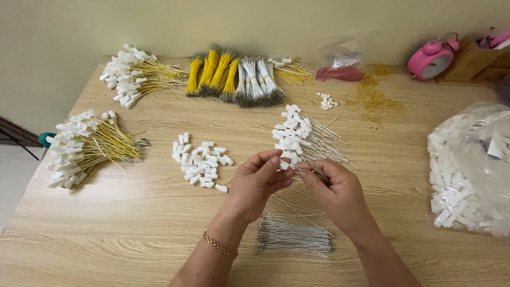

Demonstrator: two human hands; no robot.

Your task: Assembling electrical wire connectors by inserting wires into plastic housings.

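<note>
Near the middle of the wooden table (133, 223), the left hand (257, 183) and the right hand (334, 191) are brought together, fingertips almost touching. A small white plastic connector (285, 164) is pinched between the left thumb and fingers; a thin white wire (319, 172) is gripped in the curled fingers of the right hand, its end met at the connector. Both hands are closed to a pinch, not a fist.

Bare wood is left in front of the wrists and to the lower left, up to the near edge. A flat bundle of loose white wires (295, 238) lies just below the hands, a scatter of loose connectors (201, 161) to their left, and a fan of finished white wires with connectors (305, 135) just beyond them. Two heaps of yellow wires with connectors (87, 149) (135, 73) are set toward the left edge and far left corner. Tied yellow and white bundles (234, 77) are lined along the far edge.

A glossy clear bag of connectors (470, 170) is cut off by the right border. A pink alarm clock (431, 58) stands at the far right; what lies beside it cannot be made out, and the small red-filled bag (340, 66) is blurred
</note>
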